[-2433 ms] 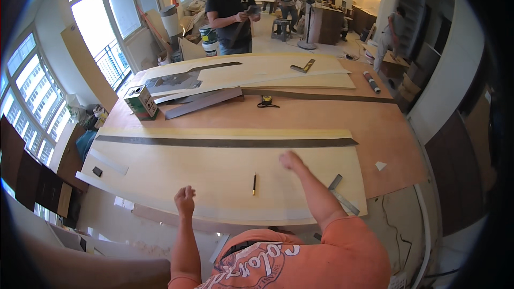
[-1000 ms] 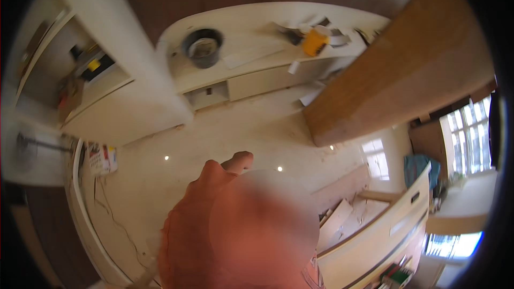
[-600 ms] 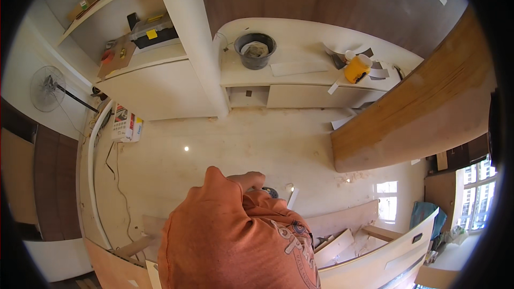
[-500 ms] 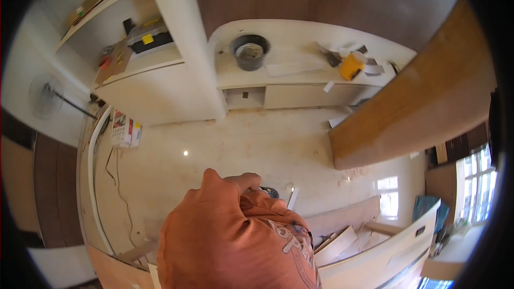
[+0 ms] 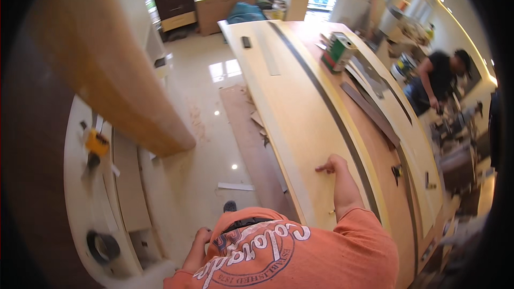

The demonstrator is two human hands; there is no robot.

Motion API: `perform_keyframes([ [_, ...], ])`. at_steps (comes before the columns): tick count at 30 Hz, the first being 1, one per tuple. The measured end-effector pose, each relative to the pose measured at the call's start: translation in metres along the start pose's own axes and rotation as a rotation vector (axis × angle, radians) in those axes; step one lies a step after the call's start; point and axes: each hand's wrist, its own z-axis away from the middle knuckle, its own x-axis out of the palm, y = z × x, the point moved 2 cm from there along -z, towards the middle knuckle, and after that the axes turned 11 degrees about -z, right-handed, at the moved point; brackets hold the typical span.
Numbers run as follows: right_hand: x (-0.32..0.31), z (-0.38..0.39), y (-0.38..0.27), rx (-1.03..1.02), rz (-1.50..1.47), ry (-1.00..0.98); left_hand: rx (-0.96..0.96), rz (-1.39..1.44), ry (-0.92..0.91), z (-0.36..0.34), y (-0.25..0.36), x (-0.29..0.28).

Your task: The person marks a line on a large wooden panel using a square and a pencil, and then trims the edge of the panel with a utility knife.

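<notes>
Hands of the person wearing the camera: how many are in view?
2: the right hand above or on the pale board, and the left hand low beside the orange shirt. Part of the left hand may be hidden.

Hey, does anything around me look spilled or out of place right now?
Mildly: brown debris litters the glossy floor near the base of a big wooden structure, and a loose white strip lies on that floor closer to you, perhaps dropped.

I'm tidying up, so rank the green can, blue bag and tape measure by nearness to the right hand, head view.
1. Tape measure: to the right of the right hand.
2. Green can: ahead.
3. Blue bag: ahead and left, beyond the board's far end.
</notes>
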Motion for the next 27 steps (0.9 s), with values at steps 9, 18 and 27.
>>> perform_keyframes([
  [9,0.088,0.027,0.076,-0.142,-0.911,0.547,0.149,-0.034,0.203,-0.058,0.051,-0.103],
  [18,0.130,0.104,0.043,0.099,-0.618,0.809,0.206,-0.087,0.126,-0.088,0.045,-0.109],
  [27,0.149,0.106,0.028,0.126,-0.617,0.933,0.329,-0.239,0.065,-0.123,0.010,-0.100],
])
